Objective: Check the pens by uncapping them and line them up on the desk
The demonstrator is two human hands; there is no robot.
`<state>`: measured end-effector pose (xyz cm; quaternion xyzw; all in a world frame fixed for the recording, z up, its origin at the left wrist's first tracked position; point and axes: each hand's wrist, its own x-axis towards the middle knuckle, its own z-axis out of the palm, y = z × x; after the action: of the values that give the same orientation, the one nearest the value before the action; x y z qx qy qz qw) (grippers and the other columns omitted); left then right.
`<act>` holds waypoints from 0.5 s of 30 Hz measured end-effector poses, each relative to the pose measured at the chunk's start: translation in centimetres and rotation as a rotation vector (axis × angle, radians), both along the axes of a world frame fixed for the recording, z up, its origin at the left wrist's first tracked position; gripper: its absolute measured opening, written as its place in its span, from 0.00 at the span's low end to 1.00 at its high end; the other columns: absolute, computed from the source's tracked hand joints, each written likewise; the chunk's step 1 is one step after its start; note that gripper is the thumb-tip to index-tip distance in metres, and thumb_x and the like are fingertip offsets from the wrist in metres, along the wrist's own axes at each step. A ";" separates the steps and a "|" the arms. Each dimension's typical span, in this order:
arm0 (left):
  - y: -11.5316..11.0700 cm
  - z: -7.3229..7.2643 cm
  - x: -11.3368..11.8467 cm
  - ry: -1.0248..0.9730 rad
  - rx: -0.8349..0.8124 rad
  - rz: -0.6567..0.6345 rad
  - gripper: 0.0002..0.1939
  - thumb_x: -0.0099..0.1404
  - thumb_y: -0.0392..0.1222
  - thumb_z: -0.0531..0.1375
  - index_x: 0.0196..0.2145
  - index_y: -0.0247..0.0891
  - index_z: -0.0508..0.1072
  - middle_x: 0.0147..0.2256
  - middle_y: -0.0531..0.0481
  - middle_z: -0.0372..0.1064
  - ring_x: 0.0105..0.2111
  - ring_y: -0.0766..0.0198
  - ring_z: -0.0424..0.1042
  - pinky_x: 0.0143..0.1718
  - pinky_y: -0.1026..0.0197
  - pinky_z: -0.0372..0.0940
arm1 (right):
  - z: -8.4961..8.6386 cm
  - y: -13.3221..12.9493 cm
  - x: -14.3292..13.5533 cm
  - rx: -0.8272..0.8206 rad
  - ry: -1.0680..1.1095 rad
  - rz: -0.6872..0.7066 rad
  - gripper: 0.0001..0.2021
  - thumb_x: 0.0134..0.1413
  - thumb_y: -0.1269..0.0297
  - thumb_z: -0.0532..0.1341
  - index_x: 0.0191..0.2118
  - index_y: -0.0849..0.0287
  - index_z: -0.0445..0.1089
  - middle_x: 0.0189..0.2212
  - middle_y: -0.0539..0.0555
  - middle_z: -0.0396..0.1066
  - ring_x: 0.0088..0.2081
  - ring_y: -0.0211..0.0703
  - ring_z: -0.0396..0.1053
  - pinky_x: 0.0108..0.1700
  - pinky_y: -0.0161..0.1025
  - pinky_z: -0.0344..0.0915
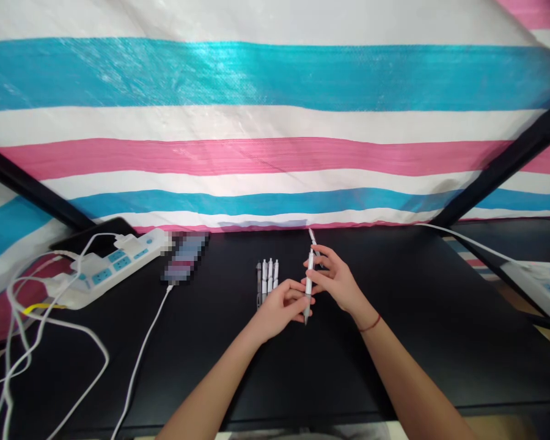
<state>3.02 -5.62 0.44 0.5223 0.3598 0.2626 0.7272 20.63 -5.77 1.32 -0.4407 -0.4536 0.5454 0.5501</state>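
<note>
1. Bare forearms (406, 373) lie nearest the head camera, entering at five and seven o'clock over the black table (421, 342).
2. White-and-grey pen (308, 280): near centre, tip toward six o'clock. Left hand (280, 310) pinches its lower barrel; right hand (333, 280) pinches its upper barrel.
3. Four side-by-side pens (270, 274) lie at nine o'clock from it; another pen (312, 236) at twelve, partly behind the right hand.
4. Judgement: light, opposed fingertip pressure, both grips in line, should prevent slipping or bending.
</note>
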 end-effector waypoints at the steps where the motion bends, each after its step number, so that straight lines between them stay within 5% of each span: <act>1: 0.0 0.0 0.0 0.002 0.003 -0.002 0.18 0.58 0.47 0.64 0.40 0.35 0.65 0.39 0.44 0.74 0.34 0.63 0.74 0.34 0.59 0.70 | 0.0 0.0 0.0 0.000 0.001 -0.001 0.26 0.46 0.61 0.68 0.51 0.52 0.60 0.40 0.52 0.67 0.32 0.47 0.76 0.26 0.39 0.76; 15: 0.0 0.1 -0.1 -0.008 0.005 -0.005 0.18 0.58 0.47 0.64 0.41 0.35 0.66 0.39 0.44 0.73 0.33 0.64 0.74 0.34 0.60 0.70 | 0.0 0.1 -0.1 0.011 0.027 -0.011 0.26 0.47 0.61 0.68 0.51 0.51 0.60 0.39 0.50 0.67 0.31 0.44 0.76 0.26 0.37 0.75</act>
<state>2.96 -5.57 0.59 0.5239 0.3549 0.2636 0.7281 20.57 -5.70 1.32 -0.4329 -0.4467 0.5456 0.5615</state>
